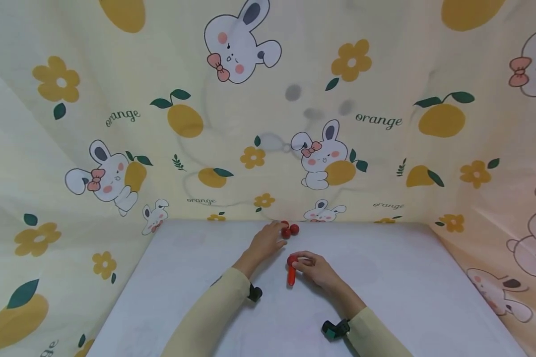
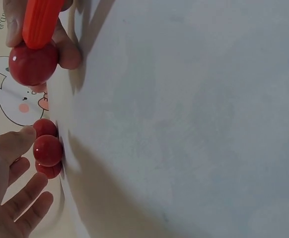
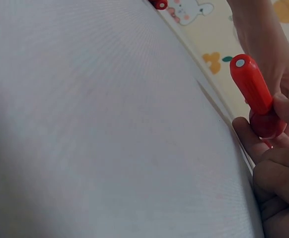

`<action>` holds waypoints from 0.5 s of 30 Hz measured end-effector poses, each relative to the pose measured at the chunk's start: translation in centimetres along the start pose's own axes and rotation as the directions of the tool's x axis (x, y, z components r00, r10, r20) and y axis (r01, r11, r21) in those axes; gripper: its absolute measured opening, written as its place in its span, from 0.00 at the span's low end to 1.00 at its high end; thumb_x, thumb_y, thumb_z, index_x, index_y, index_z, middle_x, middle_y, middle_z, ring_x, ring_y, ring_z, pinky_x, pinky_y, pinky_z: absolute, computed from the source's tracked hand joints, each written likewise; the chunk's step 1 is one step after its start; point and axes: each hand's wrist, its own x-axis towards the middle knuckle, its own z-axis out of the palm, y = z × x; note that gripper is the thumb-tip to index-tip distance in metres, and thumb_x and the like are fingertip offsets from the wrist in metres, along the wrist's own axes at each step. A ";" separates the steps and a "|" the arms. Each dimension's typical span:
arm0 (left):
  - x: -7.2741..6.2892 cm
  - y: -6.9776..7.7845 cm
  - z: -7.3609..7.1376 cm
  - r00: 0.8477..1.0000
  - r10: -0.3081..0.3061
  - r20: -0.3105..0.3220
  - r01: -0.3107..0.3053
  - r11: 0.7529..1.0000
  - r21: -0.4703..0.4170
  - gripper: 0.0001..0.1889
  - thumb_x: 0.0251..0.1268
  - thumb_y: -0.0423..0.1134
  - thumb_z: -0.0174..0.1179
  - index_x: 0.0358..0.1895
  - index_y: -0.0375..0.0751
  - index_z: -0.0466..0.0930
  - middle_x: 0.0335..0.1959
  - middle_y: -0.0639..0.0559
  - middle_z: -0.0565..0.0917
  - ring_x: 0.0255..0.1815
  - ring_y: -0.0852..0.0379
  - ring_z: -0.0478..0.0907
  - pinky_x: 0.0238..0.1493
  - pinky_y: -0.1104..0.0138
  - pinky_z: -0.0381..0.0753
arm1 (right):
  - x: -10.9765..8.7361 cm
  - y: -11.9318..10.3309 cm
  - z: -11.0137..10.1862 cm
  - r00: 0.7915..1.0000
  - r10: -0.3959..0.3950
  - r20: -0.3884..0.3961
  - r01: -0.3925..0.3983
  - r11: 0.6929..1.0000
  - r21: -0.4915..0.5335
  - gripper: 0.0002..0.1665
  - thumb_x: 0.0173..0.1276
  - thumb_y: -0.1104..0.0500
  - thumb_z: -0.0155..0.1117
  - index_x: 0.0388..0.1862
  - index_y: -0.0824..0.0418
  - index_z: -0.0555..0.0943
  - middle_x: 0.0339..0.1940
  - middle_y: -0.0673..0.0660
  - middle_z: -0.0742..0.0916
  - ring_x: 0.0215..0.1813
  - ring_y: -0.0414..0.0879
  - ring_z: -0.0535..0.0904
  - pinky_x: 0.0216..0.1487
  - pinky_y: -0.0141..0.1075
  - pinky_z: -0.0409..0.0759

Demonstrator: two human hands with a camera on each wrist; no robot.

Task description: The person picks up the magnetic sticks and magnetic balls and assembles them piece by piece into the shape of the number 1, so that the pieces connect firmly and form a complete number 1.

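Note:
My right hand (image 1: 318,269) pinches a dark red ball (image 1: 292,260) between thumb and fingers, over the middle of the table. From that ball a bright red rod (image 1: 291,276) sticks out toward me; in the right wrist view, the rod (image 3: 251,82) has a pale round spot on its free end. My left hand (image 1: 265,243) reaches farther back, fingers spread beside three red balls (image 1: 295,229) clustered near the table's back edge. Its thumb tip (image 2: 29,133) overlaps one of them in the left wrist view, and the nearest ball (image 2: 47,150) partly hides the others.
A white table (image 1: 384,277) spreads below both hands. Behind and beside it hangs a cream cloth (image 1: 268,109) printed with rabbits, oranges and flowers. A dark device (image 1: 255,293) sits on the left wrist, another dark device (image 1: 335,329) on the right.

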 end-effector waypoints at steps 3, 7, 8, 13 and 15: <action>0.2 0.0 0.2 1.000 -0.003 0.001 0.003 1.000 0.004 0.31 0.74 0.45 0.72 0.76 0.46 0.74 0.75 0.47 0.77 0.73 0.48 0.76 0.73 0.54 0.76 | 0.0 0.2 0.1 1.000 -0.012 0.015 0.012 1.000 0.010 0.27 0.75 0.44 0.74 0.68 0.53 0.84 0.60 0.56 0.91 0.67 0.56 0.80 0.70 0.60 0.73; 0.4 0.0 0.4 1.000 -0.018 0.013 0.018 1.000 -0.005 0.31 0.73 0.44 0.72 0.76 0.47 0.74 0.74 0.48 0.77 0.72 0.49 0.76 0.72 0.54 0.76 | 0.1 0.4 0.1 1.000 -0.012 0.027 0.011 1.000 0.025 0.27 0.75 0.45 0.73 0.68 0.53 0.83 0.60 0.56 0.91 0.68 0.55 0.81 0.70 0.59 0.73; 0.5 0.0 0.5 1.000 -0.022 0.019 0.022 1.000 -0.003 0.31 0.73 0.44 0.72 0.76 0.47 0.74 0.74 0.48 0.77 0.72 0.49 0.76 0.72 0.55 0.77 | 0.1 0.4 0.1 1.000 -0.012 0.026 0.012 1.000 0.022 0.27 0.75 0.45 0.73 0.68 0.53 0.83 0.60 0.56 0.91 0.67 0.55 0.81 0.70 0.59 0.73; 0.8 0.0 0.7 0.999 -0.026 0.031 0.025 0.999 0.021 0.32 0.73 0.44 0.73 0.77 0.49 0.74 0.74 0.49 0.77 0.72 0.50 0.77 0.71 0.55 0.78 | 0.0 0.3 0.1 1.000 -0.020 0.024 0.019 1.000 0.019 0.27 0.75 0.45 0.73 0.69 0.54 0.83 0.59 0.56 0.91 0.66 0.54 0.82 0.69 0.56 0.74; 0.9 0.0 0.7 0.999 -0.022 0.035 0.021 0.999 0.024 0.32 0.73 0.44 0.72 0.77 0.49 0.73 0.75 0.49 0.77 0.72 0.50 0.77 0.71 0.55 0.77 | 0.0 0.2 0.0 0.999 -0.023 0.026 0.023 0.999 0.023 0.27 0.76 0.46 0.73 0.69 0.54 0.83 0.59 0.56 0.91 0.66 0.53 0.83 0.68 0.53 0.75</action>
